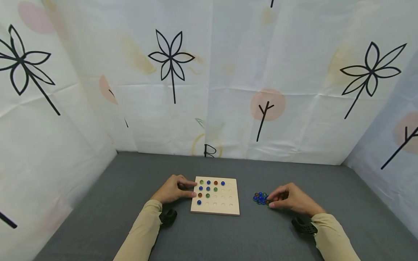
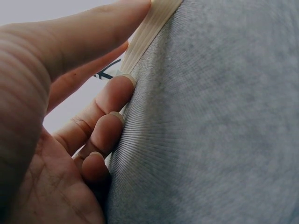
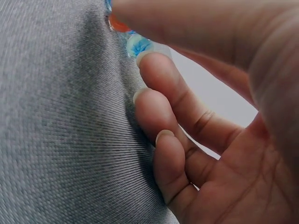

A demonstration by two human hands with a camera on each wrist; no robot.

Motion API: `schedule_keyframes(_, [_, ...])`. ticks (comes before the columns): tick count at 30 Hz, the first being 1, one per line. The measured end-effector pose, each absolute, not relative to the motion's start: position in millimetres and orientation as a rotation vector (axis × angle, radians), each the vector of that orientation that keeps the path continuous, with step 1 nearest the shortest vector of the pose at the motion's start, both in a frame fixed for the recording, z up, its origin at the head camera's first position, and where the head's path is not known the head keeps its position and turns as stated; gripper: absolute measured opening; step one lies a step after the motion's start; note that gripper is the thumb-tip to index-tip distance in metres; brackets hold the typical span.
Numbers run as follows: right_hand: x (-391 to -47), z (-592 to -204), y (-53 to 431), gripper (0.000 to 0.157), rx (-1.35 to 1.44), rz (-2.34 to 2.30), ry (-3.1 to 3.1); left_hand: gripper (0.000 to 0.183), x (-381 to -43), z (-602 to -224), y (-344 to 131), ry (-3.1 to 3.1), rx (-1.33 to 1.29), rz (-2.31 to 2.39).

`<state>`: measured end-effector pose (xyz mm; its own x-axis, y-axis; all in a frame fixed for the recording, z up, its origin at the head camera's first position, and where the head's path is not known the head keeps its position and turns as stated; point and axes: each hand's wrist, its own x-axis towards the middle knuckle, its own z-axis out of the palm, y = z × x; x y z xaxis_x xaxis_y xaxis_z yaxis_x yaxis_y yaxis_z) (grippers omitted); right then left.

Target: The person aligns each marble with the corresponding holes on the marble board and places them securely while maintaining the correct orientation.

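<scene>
A square light-wood board (image 1: 220, 213) with rows of round hollows lies on the grey table. Glass marbles in green, blue and reddish brown sit in its upper-left hollows. At the board's left edge my left hand (image 1: 174, 188) rests its thumb and index fingertips; the left wrist view shows the thumb against the wooden edge (image 2: 152, 23). My right hand (image 1: 292, 199) is at the right side of a cluster of marbles (image 1: 260, 198), its thumb and fingertips around an orange-brown marble (image 3: 119, 23). A pale marble with blue streaks (image 3: 140, 45) shows near its middle fingertip. The right index fingertip is hidden in the right wrist view.
The grey cloth-covered table (image 1: 225, 235) extends around the board and the cluster. White fabric (image 1: 228, 72) printed with plants and shapes stands behind and along both sides. A dark strap device (image 1: 303, 225) is worn on each wrist.
</scene>
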<state>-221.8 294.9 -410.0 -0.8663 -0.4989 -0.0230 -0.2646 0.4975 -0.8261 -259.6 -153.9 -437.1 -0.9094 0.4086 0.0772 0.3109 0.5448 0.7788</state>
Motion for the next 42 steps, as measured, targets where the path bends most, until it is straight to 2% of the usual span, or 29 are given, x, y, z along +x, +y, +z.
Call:
schedule_keyframes(27, [-220.2,-408.6,289.7,0.019,-0.740,-1.215,2.505,0.040,-260.5,-437.7,-153.7,2.660,0.606,1.311])
schedule_keyframes(42, [-220.3,-403.0,288.2,0.023,-0.667,-1.236,2.579,0.039,-260.8,-439.5,-154.2,2.658,0.619,1.320])
